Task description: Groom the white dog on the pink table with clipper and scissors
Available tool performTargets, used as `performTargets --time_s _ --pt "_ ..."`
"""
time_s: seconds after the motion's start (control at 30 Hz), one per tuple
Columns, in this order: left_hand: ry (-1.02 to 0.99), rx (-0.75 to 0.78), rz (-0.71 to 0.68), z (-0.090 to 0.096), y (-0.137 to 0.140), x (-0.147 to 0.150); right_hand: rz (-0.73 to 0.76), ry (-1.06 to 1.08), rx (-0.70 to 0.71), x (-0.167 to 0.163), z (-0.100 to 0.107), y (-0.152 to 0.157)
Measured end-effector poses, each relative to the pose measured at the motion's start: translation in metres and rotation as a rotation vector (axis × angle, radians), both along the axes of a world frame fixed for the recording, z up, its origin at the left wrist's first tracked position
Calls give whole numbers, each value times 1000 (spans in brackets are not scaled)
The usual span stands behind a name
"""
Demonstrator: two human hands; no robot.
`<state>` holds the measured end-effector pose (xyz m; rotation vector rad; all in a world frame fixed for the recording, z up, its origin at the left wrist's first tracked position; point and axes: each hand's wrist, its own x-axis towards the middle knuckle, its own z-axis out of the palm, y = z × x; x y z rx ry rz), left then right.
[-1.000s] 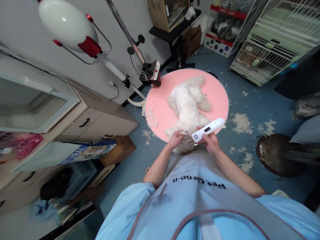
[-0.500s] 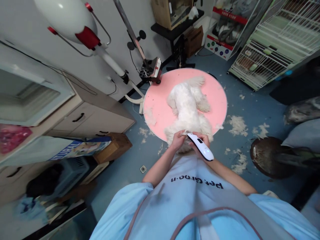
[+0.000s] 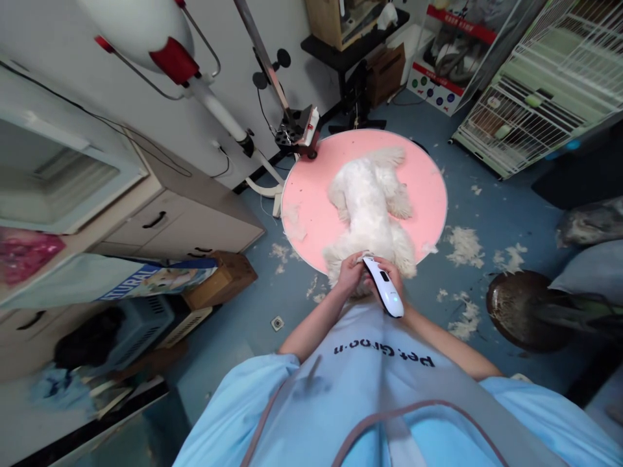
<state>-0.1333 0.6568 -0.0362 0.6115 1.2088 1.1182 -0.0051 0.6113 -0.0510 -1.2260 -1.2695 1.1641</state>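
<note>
A white dog point(image 3: 367, 201) lies stretched out on a round pink grooming table point(image 3: 311, 194). Its back is trimmed short, while the legs are fluffier. At the near end of the dog, my right hand point(image 3: 395, 277) grips a white pet hair clipper point(image 3: 389, 297) with a dark display and a small lit spot. The clipper's head points away from me, against the fur. Beside it, my left hand point(image 3: 350, 271) is closed on the dog's fur. Just what part of the dog it pinches is hidden by the fingers.
Clumps of cut fur point(image 3: 464, 246) lie on the blue floor. A tool holder point(image 3: 296, 130) on a post stands at the table's far left edge, near a white lamp-like dryer point(image 3: 141, 32). White wire cages point(image 3: 530, 110) are at right, cabinets point(image 3: 180, 224) at left. A round brown stool point(image 3: 506, 311) stands right.
The clipper has swung in my right hand, its rear end moving left and slightly down. My left hand stays on the fur. The view has shifted slightly.
</note>
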Motion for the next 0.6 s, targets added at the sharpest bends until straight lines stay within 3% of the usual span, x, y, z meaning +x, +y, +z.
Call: performTargets --time_s 0.33,0.6 --pt "7 -38 15 -2 -2 2 27 -16 155 -2 5 5" --pt "-72 -92 -30 4 3 -1 35 -47 185 0 3 10"
